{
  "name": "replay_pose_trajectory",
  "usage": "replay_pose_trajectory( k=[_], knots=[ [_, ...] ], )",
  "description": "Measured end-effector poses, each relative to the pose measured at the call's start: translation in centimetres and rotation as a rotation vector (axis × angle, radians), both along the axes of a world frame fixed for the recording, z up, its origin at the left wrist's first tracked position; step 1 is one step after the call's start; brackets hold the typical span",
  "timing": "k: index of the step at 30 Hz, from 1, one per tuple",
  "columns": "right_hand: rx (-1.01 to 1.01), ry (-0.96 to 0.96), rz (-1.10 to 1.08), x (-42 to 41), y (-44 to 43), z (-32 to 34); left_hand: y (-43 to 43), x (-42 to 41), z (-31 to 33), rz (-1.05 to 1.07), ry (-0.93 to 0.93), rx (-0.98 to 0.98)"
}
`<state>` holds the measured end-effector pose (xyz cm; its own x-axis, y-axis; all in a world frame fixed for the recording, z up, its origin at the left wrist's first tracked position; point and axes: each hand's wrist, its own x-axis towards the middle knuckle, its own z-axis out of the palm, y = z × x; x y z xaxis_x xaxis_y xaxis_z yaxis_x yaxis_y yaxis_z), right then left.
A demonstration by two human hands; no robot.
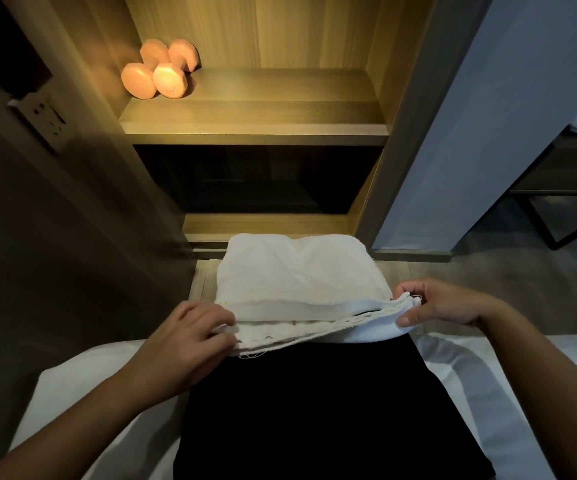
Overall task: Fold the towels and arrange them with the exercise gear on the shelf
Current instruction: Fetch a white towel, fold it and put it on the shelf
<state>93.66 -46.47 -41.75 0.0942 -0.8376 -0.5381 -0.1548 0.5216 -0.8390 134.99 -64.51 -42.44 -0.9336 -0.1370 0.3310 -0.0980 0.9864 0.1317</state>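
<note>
At the far middle, the lit wooden shelf (280,109) has bare board across its centre and right, room enough, I judge, for a folded stack. Nearer, the folded white towel (297,271) lies across the person's dark-clad lap (297,410), its layered open edges facing near and not quite flush (the lowest layer juts out at the near left). The left hand (190,344) curls its fingers onto the near-left corner, gripping the layers there. The right hand (446,303) pinches the near-right corner, thumb below and fingers above. To do this well, square those edges first, then pinch all layers together at both corners and lift level, so nothing sags or slides apart. The two pink dumbbells (160,71) sit touching at the shelf's far left; the towel belongs to their right, apart from them, neat fold facing outward
</note>
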Motion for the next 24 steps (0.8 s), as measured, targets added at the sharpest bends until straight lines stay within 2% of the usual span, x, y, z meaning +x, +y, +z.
replay_pose_trajectory(
  k=[7, 14, 18, 21, 24],
  knots=[
    [0.01, -0.008, -0.009, 0.0, -0.1, 0.1, -0.4, 1.7, -0.5, 0.053, 0.002, -0.023],
    [0.007, 0.016, -0.004, 0.1, -0.1, 0.3, -1.1, 2.5, -0.4, 0.179, -0.193, -0.099],
    [-0.021, 0.038, -0.015, 0.3, 0.3, 0.6, -1.1, 1.2, 0.4, 0.155, -0.141, -0.139],
    [-0.126, 0.091, -0.137, 0.2, 0.4, 1.7, -2.9, 0.2, 3.1, 0.131, -0.065, -0.126],
    [-0.337, 0.214, -0.316, -0.6, -1.7, 5.4, -6.8, -1.5, 9.0, 0.12, -0.046, -0.127]
  ],
)
